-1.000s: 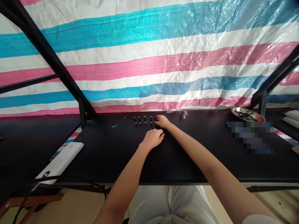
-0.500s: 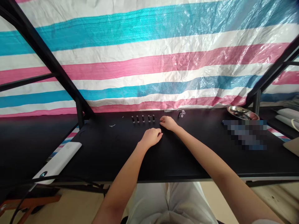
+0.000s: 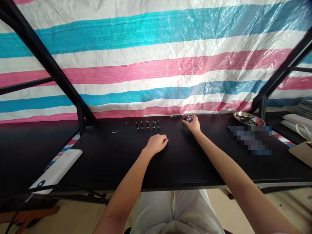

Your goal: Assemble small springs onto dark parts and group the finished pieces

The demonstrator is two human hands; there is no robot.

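My left hand [image 3: 157, 144] rests on the black table with its fingers curled closed; whatever it may hold is hidden. Farther right, my right hand [image 3: 194, 124] reaches with thumb and fingers apart around a small black piece [image 3: 185, 119] and some thin clear or white bits [image 3: 188, 117]. Contact with them cannot be made out. Several short black cylinders with pale tops [image 3: 147, 124] stand in a row beyond my left hand. Between that row and my right hand, several tiny silvery pieces [image 3: 173, 116] line the table's back edge.
A shiny metal dish [image 3: 249, 118] is at the back right, with a blurred-out object [image 3: 252, 139] in front of it. A white power bank [image 3: 57, 170] with a cable lies at the left. A thin white scrap [image 3: 115, 132] lies left of the cylinders. Black frame bars flank the table.
My right hand has moved right, from near the end of the cylinder row to the small black piece, and its fingers have spread. My left hand has stayed nearly in place.
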